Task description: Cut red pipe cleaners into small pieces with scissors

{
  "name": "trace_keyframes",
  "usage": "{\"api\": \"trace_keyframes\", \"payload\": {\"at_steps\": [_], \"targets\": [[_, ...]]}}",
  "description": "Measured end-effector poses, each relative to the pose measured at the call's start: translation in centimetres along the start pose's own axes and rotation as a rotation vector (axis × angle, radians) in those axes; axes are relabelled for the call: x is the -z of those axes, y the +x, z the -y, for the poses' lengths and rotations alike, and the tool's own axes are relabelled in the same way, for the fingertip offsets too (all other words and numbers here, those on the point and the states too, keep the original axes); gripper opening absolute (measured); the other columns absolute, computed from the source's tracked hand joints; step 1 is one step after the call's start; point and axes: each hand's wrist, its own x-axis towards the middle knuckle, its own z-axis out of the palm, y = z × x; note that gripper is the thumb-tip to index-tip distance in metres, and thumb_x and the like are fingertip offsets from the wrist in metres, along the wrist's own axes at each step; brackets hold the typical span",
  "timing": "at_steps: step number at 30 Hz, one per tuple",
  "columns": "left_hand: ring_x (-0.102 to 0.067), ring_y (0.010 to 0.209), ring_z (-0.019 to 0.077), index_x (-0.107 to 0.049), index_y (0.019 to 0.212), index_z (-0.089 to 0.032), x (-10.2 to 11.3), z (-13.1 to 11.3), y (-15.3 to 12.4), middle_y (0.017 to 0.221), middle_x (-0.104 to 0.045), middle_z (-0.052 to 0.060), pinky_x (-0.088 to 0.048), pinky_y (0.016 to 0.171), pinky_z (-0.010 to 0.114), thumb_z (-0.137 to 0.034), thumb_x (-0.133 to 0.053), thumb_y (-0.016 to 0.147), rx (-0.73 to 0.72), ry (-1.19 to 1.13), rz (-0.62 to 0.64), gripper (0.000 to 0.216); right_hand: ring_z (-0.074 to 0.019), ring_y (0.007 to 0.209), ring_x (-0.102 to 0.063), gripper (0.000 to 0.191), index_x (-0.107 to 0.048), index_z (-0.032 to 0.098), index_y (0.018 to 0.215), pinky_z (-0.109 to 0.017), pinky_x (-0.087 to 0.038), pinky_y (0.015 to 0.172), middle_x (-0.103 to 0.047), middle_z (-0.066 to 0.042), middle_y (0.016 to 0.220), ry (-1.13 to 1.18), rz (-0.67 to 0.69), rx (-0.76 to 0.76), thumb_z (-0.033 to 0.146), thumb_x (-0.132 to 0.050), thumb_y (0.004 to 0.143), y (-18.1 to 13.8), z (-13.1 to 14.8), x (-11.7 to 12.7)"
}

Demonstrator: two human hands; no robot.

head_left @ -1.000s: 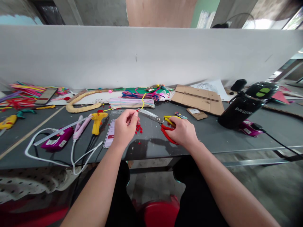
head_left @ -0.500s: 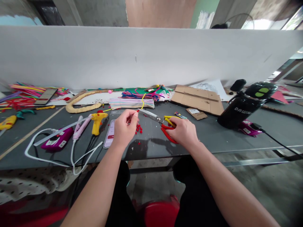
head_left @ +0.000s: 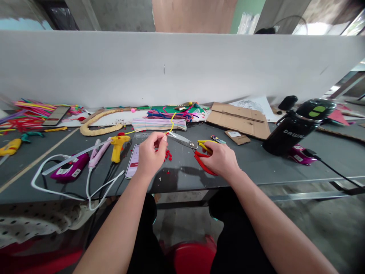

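My left hand (head_left: 153,151) is closed in a pinch above the table, at the tip of the scissors. A thin red piece is held between thumb and forefinger, mostly hidden by the fingers. My right hand (head_left: 221,158) grips the scissors (head_left: 184,141), which have yellow and red handles. Their blades point left and reach my left fingertips; the handles are spread apart. Beneath my left hand lie several small red bits (head_left: 169,155) on the table. A phone (head_left: 132,163) with a lit screen is partly covered by my left hand.
At left lie a yellow glue gun (head_left: 116,148), a pink tool (head_left: 98,154), white cables and a purple power block (head_left: 70,167). Behind are bundled striped stems (head_left: 156,124) and cardboard (head_left: 238,120). A black bottle (head_left: 293,129) stands right. A white partition (head_left: 171,68) closes the back.
The red tip that stuck out of my left fingers is now barely visible. The scissor handles have spread slightly. Both hands stay in nearly the same place.
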Motion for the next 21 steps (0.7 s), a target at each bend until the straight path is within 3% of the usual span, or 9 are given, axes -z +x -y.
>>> {"api": "trace_keyframes", "payload": {"at_steps": [6, 14, 21], "targets": [[-0.059, 0.063, 0.0141, -0.063, 0.087, -0.020, -0.05, 0.02, -0.03, 0.073, -0.066, 0.002, -0.045, 0.064, 0.025, -0.030, -0.055, 0.089, 0.015, 0.005, 0.011, 0.013, -0.0160, 0.062, -0.053, 0.029, -0.057, 0.024, 0.064, -0.027, -0.023, 0.053, -0.061, 0.000, 0.064, -0.033, -0.020, -0.022, 0.050, -0.057, 0.075, 0.12, -0.05, -0.01], [-0.061, 0.061, 0.0133, -0.062, 0.087, -0.019, -0.10, 0.09, 0.10, 0.071, -0.063, 0.001, -0.046, 0.061, 0.024, -0.031, -0.055, 0.090, 0.041, -0.054, 0.008, 0.014, -0.0159, 0.064, -0.055, 0.034, -0.063, 0.026, 0.087, -0.027, -0.026, 0.053, -0.068, -0.001, 0.078, 0.012, 0.038, 0.020, 0.058, -0.057, 0.076, 0.07, -0.20, 0.18], [-0.061, 0.060, 0.0118, -0.062, 0.086, -0.018, -0.08, -0.15, 0.24, 0.070, -0.062, 0.001, -0.048, 0.060, 0.023, -0.030, -0.056, 0.089, 0.065, -0.102, 0.010, 0.014, -0.0156, 0.064, -0.054, 0.030, -0.062, 0.025, 0.082, -0.026, -0.025, 0.054, -0.068, 0.000, 0.078, 0.029, 0.050, 0.028, 0.055, -0.057, 0.076, 0.09, -0.20, -0.01]]}}
